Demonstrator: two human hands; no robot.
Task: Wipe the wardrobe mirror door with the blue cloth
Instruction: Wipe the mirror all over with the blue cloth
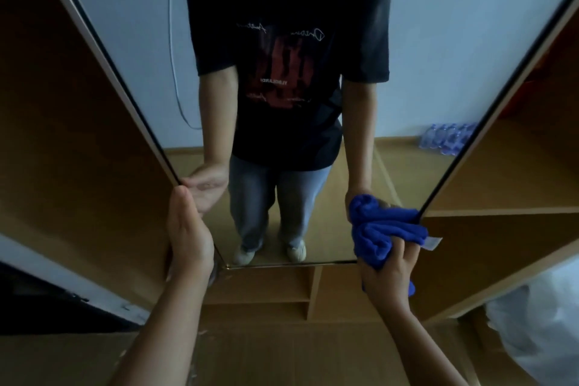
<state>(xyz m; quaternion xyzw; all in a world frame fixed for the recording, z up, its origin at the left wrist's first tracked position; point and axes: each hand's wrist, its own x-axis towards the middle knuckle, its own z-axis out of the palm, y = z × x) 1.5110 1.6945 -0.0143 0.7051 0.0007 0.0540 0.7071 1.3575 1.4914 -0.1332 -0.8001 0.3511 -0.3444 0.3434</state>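
The wardrobe mirror door (131, 50) fills the middle of the head view and reflects a person in a dark T-shirt and jeans. My left hand (188, 235) rests with straight fingers along the door's lower left edge. A bunched blue cloth (382, 229) with a white tag is gripped in my right hand (388, 276). The cloth presses against the lower right corner of the mirror, at its right edge.
Open wooden wardrobe shelves (501, 197) stand to the right of the door, and a wooden panel (62, 135) to the left. A white plastic bag (539, 316) lies at the lower right. Wooden floor (282, 354) is below. Water bottles (445, 138) appear in the reflection.
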